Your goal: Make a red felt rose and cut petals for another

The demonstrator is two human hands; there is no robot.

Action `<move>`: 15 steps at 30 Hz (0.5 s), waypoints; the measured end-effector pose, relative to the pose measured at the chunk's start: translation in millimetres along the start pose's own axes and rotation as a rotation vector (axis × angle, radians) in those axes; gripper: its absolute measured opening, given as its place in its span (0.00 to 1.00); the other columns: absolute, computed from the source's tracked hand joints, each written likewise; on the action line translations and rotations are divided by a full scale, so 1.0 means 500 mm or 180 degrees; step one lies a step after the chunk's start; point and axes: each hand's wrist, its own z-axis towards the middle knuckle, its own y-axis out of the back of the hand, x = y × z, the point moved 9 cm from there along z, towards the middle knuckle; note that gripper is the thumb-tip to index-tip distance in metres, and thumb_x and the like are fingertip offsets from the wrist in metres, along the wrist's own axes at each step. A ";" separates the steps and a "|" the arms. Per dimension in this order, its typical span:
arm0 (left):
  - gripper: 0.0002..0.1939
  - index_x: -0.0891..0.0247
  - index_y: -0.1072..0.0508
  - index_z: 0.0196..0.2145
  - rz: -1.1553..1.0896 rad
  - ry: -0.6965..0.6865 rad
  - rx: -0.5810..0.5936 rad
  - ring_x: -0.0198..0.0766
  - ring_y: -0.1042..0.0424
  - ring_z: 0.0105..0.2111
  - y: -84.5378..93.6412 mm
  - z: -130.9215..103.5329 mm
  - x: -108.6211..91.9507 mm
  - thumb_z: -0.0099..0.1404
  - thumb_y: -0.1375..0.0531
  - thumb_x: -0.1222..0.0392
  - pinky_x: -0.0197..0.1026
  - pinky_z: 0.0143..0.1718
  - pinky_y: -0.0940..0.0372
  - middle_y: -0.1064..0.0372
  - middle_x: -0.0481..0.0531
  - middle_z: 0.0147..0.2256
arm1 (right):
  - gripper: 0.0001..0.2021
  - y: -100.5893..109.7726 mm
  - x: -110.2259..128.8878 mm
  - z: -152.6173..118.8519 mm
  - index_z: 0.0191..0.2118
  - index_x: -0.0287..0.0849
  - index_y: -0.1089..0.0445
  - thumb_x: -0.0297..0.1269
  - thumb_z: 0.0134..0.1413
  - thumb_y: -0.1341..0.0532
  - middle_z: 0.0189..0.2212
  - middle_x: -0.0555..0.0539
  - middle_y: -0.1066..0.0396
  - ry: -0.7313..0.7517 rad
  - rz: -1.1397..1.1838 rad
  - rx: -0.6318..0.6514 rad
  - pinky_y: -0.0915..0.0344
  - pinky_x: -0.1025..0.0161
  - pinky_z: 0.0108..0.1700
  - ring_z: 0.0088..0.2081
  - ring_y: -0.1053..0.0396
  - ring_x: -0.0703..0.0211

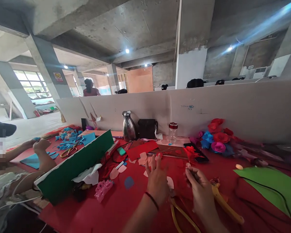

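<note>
My right hand pinches the stem of a red artificial flower, its petals upright above the fingertips. With fingers spread, my left hand hovers over or touches several cut pink petal pieces; it holds nothing that I can see. Yellow-handled scissors lie between my wrists, their blades partly hidden by the left hand. Right of my right hand rests a yellow-handled tool, probably pliers. A blue petal piece and a pink hair claw clip lie left of my left hand.
A green board divides my place from a co-worker at left. A steel jug, a black bag and a glass jar stand along the white partition. Finished flowers and a green sheet lie at right.
</note>
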 end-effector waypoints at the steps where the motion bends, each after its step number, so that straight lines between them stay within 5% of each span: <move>1: 0.10 0.61 0.21 0.34 -0.0165 0.0036 -0.0011 0.52 0.34 0.49 -0.009 0.007 0.004 0.55 0.40 0.59 0.51 0.50 0.44 0.27 0.62 0.45 | 0.21 -0.001 0.003 -0.001 0.31 0.43 0.29 0.53 0.32 0.31 0.22 0.53 0.32 0.0028 0.0001 0.0005 0.43 0.66 0.24 0.23 0.40 0.63; 3: 0.17 0.63 0.27 0.18 -0.0792 0.0403 0.0180 0.46 0.30 0.34 -0.040 0.020 0.026 0.58 0.42 0.51 0.43 0.36 0.40 0.27 0.59 0.27 | 0.21 -0.003 0.005 -0.002 0.32 0.43 0.29 0.54 0.35 0.32 0.24 0.51 0.30 0.0091 -0.0036 0.0026 0.40 0.65 0.27 0.25 0.38 0.62; 6: 0.31 0.61 0.43 0.08 -0.2295 0.0826 0.0824 0.32 0.45 0.14 -0.101 0.015 0.030 0.57 0.46 0.38 0.38 0.21 0.51 0.48 0.48 0.09 | 0.21 0.001 0.003 -0.003 0.33 0.43 0.29 0.54 0.37 0.33 0.25 0.51 0.30 0.0163 -0.0098 -0.0002 0.37 0.64 0.30 0.27 0.36 0.60; 9: 0.30 0.63 0.39 0.10 -0.3927 0.0680 0.2302 0.27 0.50 0.12 -0.158 -0.041 -0.045 0.47 0.40 0.33 0.36 0.18 0.56 0.46 0.46 0.10 | 0.20 -0.004 -0.004 -0.008 0.31 0.44 0.30 0.55 0.38 0.33 0.23 0.52 0.32 0.0077 -0.0172 0.0076 0.37 0.65 0.27 0.25 0.37 0.61; 11: 0.28 0.66 0.32 0.16 -0.4356 0.0608 0.3324 0.26 0.49 0.12 -0.180 -0.099 -0.090 0.43 0.35 0.35 0.35 0.17 0.57 0.41 0.47 0.12 | 0.20 -0.017 -0.010 -0.014 0.30 0.45 0.32 0.56 0.39 0.33 0.20 0.53 0.35 -0.0037 -0.0196 0.0236 0.39 0.66 0.24 0.22 0.39 0.62; 15: 0.29 0.68 0.29 0.16 -0.4582 0.0403 0.4016 0.28 0.46 0.11 -0.201 -0.151 -0.126 0.43 0.35 0.34 0.35 0.15 0.57 0.39 0.50 0.12 | 0.21 -0.043 -0.018 -0.026 0.30 0.45 0.34 0.57 0.39 0.33 0.19 0.54 0.36 -0.0252 -0.0033 0.0554 0.45 0.68 0.19 0.19 0.44 0.66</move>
